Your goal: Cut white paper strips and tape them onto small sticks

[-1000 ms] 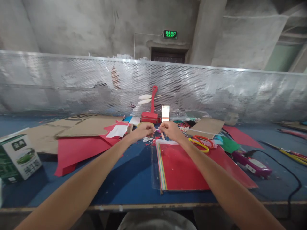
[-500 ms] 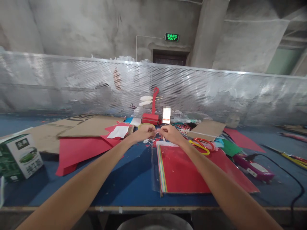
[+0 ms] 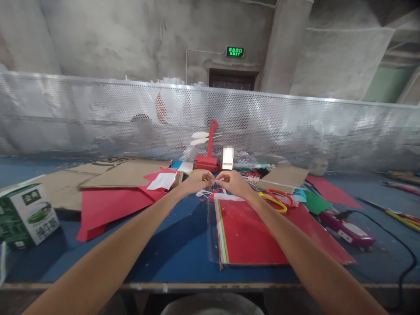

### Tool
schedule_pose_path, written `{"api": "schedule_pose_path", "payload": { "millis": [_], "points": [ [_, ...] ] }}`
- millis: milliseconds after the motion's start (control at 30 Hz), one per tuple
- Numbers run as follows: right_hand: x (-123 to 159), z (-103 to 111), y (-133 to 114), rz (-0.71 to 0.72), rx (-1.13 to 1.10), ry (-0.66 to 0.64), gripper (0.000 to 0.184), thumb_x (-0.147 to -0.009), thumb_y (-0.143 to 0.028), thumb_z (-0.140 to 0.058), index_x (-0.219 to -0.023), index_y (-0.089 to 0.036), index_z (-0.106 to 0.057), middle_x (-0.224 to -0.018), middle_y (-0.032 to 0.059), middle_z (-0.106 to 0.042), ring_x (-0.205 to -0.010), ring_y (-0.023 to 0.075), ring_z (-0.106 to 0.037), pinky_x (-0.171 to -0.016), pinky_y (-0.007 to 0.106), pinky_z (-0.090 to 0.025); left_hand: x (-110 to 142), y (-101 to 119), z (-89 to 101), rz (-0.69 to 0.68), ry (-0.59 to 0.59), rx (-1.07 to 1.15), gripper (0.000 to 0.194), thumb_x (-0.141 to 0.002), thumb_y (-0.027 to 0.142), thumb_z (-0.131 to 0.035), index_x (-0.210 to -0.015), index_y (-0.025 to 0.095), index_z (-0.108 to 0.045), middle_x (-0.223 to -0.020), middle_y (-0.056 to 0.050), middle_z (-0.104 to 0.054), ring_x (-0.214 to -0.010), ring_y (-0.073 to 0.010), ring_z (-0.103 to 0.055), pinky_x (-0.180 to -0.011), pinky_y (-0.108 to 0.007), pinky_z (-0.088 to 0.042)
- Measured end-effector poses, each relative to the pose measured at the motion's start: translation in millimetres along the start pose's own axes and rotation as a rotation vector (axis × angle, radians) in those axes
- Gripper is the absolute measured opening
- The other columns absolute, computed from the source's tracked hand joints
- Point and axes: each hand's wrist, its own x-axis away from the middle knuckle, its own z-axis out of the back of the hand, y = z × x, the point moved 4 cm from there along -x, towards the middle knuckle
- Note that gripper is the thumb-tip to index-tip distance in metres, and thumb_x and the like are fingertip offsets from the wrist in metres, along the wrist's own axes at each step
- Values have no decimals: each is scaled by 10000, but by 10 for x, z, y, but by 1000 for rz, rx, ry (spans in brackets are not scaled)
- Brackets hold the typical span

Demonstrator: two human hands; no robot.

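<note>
My left hand (image 3: 198,181) and my right hand (image 3: 232,183) meet in the middle of the table, both with thumb and fingers pinched. Between the fingertips is something small and pale, too little to make out. Below them lie white and red paper scraps (image 3: 205,193). Behind the hands stand a red long-handled paper piece with a box-like base (image 3: 206,163) and a phone (image 3: 227,158) with a lit screen. Under my right forearm is a stack of coloured paper (image 3: 252,236), red on top, in a clear sleeve. Scissors with yellow and red handles (image 3: 277,200) rest beside that forearm.
At left are a green and white carton (image 3: 29,214), brown cardboard (image 3: 118,173) and red paper (image 3: 108,208). A purple device (image 3: 348,229) with a black cord lies at right, near green paper (image 3: 315,201). A perforated metal panel (image 3: 278,122) runs along the back.
The fingertips of both hands have shifted slightly around the small pale thing. The forearms and the things on the table look the same.
</note>
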Motion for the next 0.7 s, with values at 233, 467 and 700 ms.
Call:
{"api": "schedule_pose_path", "payload": {
  "millis": [233,467,700],
  "points": [
    [-18,16,61,34,33,58,128,-811,-249,-626,-857,-175,-721,-876,49,-727,-742,160,-653,-716,251,-468,-6,-54,22,-19,31,-29,102,-747,229,-580,-787,148,-627,-673,-13,-628,-615,-124,-600,-554,-216,-447],
    [-22,46,102,10,35,106,52,-778,-210,-655,-794,-165,-677,-780,41,-712,-728,157,-651,-676,237,-462,-28,-100,38,-58,27,-58,97,-730,186,-548,-776,149,-625,-724,-18,-643,-622,-120,-605,-566,-216,-455],
    [-15,55,80,2,195,84,135,-834,-257,-600,-769,-181,-691,-725,24,-713,-661,140,-623,-644,229,-402,-29,-83,34,-51,-4,-82,108,-722,181,-541,-786,161,-625,-746,-20,-658,-618,-121,-613,-555,-217,-446]
  ]
}}
